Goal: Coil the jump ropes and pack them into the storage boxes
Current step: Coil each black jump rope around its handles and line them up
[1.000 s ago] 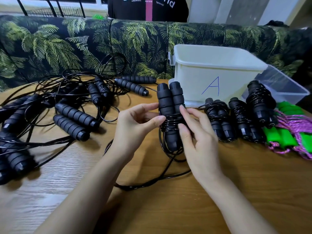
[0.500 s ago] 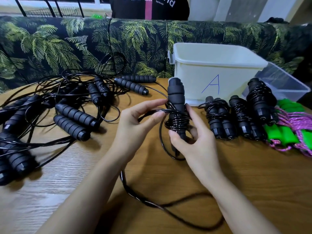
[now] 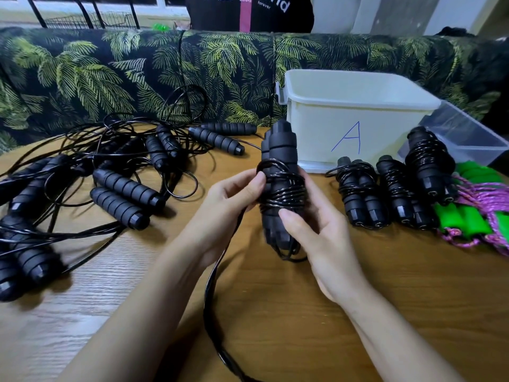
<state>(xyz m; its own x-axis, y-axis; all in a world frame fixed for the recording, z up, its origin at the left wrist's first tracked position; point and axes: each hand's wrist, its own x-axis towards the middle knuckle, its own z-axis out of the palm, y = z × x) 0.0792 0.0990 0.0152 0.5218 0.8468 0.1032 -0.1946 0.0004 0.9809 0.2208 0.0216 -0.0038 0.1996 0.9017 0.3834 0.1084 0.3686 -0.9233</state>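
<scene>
A palm-print sofa (image 3: pixel 82 73) backs the wooden table (image 3: pixel 454 299) (a black-shirted person (image 3: pixel 248 12) stands behind)

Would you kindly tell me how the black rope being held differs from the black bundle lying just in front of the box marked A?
The held rope stands upright between the left hand and right hand; the lying bundle rests on the table. The held rope trails loose cord; the lying bundle is wound up. Both pair black handles wrapped in black cord.
</scene>
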